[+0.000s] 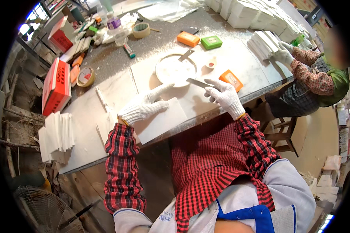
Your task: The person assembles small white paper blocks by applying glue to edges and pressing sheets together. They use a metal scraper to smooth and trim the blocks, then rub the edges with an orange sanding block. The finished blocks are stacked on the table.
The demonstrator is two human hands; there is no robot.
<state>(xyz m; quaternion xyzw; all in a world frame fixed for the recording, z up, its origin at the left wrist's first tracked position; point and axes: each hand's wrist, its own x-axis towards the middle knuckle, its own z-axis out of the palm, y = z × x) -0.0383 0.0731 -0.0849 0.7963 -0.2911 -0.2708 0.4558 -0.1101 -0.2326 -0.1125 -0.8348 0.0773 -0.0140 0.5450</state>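
Observation:
Both my hands wear white knitted gloves. My left hand lies over the upper left edge of a flat white slab, its fingers stretched and its thumb apart. The slab rests on the worktable near the front edge. My right hand is closed around a flat metal scraper blade, which points left toward a round white dish. White material fills the dish, and a second metal scraper leans across its far rim. An orange box lies just beyond my right hand.
White slabs stand stacked at the left. Orange and green boxes, tape rolls and a red box sit farther back. At the right, a gloved co-worker handles a slab stack. A fan stands lower left.

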